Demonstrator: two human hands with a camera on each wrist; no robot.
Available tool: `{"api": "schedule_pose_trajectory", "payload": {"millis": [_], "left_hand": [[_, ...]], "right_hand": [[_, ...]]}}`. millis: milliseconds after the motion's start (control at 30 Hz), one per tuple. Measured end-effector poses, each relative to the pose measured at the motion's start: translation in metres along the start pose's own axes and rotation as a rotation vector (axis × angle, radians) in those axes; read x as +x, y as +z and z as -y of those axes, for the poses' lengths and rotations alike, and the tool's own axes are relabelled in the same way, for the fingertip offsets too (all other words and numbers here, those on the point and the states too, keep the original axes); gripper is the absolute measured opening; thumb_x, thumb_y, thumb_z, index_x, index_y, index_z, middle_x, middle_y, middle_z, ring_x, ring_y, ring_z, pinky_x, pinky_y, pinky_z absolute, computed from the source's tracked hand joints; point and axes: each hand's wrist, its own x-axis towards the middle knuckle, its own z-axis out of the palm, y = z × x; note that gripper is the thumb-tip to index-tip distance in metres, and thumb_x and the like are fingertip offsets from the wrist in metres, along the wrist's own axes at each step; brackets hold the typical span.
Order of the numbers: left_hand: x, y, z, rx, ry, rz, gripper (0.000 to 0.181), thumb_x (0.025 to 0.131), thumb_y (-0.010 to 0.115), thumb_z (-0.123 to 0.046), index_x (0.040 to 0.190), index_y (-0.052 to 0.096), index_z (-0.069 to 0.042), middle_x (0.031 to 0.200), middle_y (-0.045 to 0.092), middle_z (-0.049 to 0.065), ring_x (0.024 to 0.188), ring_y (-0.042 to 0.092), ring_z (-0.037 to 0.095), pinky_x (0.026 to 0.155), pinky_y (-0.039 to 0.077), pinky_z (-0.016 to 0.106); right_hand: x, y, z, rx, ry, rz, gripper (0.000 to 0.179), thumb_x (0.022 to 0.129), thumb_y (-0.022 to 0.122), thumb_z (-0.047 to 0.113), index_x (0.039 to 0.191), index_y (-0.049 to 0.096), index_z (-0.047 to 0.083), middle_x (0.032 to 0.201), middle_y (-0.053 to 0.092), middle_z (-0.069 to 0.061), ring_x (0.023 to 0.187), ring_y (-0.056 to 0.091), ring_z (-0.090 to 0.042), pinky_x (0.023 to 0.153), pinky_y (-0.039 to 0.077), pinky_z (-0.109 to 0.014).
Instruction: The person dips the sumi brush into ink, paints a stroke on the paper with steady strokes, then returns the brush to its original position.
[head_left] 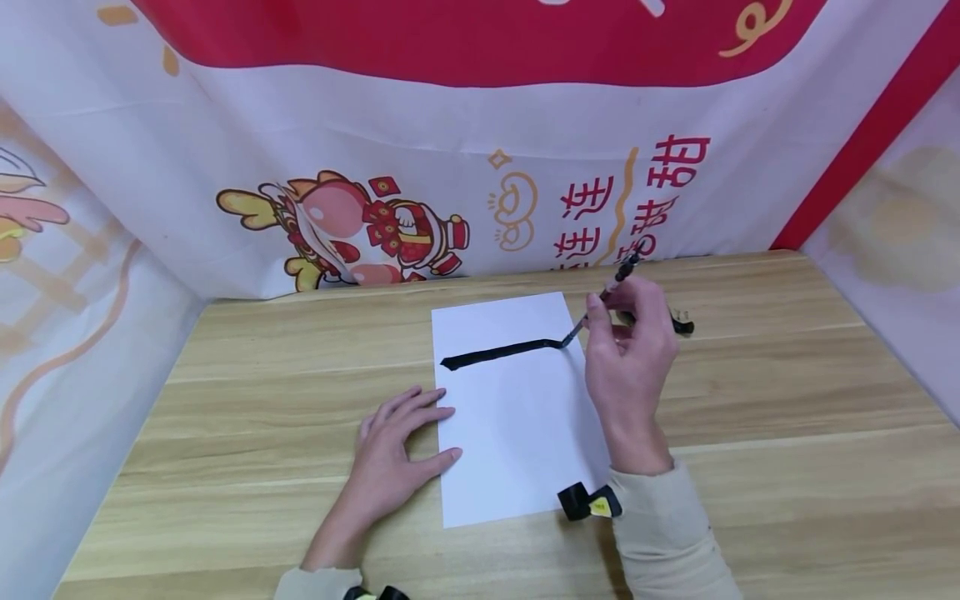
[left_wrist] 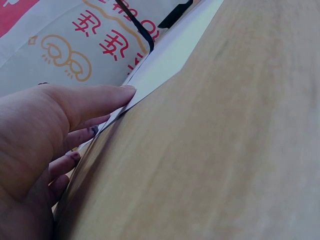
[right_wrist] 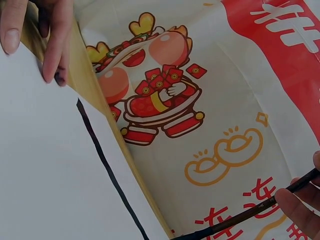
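A sheet of white paper [head_left: 517, 450] lies on the wooden table, with a thick black ink stroke [head_left: 498, 354] running across its upper part. My right hand [head_left: 633, 358] pinches a dark writing brush [head_left: 618, 275] between thumb and fingers. The brush tip touches the paper at the right end of the stroke. In the right wrist view the brush [right_wrist: 250, 212] slants beside the paper, its tip out of frame. My left hand [head_left: 393, 454] is spread at the paper's left edge, thumb and fingertips resting on it. Dark smudges mark some left fingertips in the left wrist view.
Behind my right hand lies a dark object [head_left: 682, 322], mostly hidden, its kind unclear. A printed white and red cloth [head_left: 420, 125] hangs along the table's back edge, and more cloth closes both sides. Wooden table surface [head_left: 787, 400] extends right of the paper.
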Motion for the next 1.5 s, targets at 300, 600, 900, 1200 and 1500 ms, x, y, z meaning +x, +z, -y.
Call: {"api": "schedule_pose_trajectory", "payload": {"millis": [300, 600, 900, 1200, 1500], "left_hand": [[0.000, 0.000, 0.001, 0.006, -0.005, 0.000, 0.051, 0.085, 0.092, -0.031, 0.133, 0.076, -0.025, 0.160, 0.059, -0.004, 0.158, 0.039, 0.033, 0.122, 0.017, 0.067], [0.001, 0.000, 0.001, 0.005, -0.011, 0.009, 0.049, 0.086, 0.091, -0.035, 0.132, 0.076, -0.027, 0.160, 0.060, -0.005, 0.158, 0.039, 0.033, 0.122, 0.018, 0.069], [0.001, -0.001, -0.001, 0.002, -0.015, 0.011, 0.048, 0.087, 0.090, -0.035, 0.132, 0.076, -0.027, 0.160, 0.060, -0.004, 0.158, 0.039, 0.033, 0.122, 0.019, 0.068], [0.001, -0.001, -0.001, 0.001, -0.011, 0.010, 0.048, 0.086, 0.091, -0.034, 0.132, 0.076, -0.027, 0.160, 0.060, -0.004, 0.158, 0.039, 0.033, 0.122, 0.018, 0.067], [0.000, -0.001, -0.001, -0.006, -0.011, 0.008, 0.048, 0.086, 0.091, -0.033, 0.132, 0.076, -0.027, 0.160, 0.060, -0.004, 0.158, 0.040, 0.033, 0.122, 0.018, 0.066]], "right_hand": [[0.001, -0.001, 0.000, 0.026, 0.029, -0.026, 0.021, 0.105, 0.070, 0.010, 0.119, 0.065, -0.005, 0.109, 0.071, -0.020, 0.092, 0.067, -0.006, 0.072, 0.053, -0.011], [0.003, -0.003, 0.001, 0.068, 0.079, -0.026, 0.021, 0.105, 0.069, 0.012, 0.118, 0.064, -0.004, 0.108, 0.071, -0.019, 0.088, 0.067, -0.001, 0.074, 0.055, -0.013], [0.004, -0.006, 0.002, 0.079, 0.115, -0.025, 0.020, 0.105, 0.070, 0.012, 0.117, 0.064, -0.003, 0.108, 0.070, -0.017, 0.087, 0.069, -0.005, 0.075, 0.057, -0.014], [0.003, -0.007, 0.002, 0.076, 0.127, -0.032, 0.020, 0.105, 0.070, 0.012, 0.118, 0.064, -0.002, 0.108, 0.070, -0.013, 0.088, 0.069, -0.006, 0.076, 0.058, -0.015], [0.006, -0.010, 0.005, 0.114, 0.144, -0.070, 0.022, 0.103, 0.071, 0.008, 0.119, 0.063, -0.005, 0.105, 0.069, -0.008, 0.086, 0.071, -0.009, 0.075, 0.059, -0.018]]}}
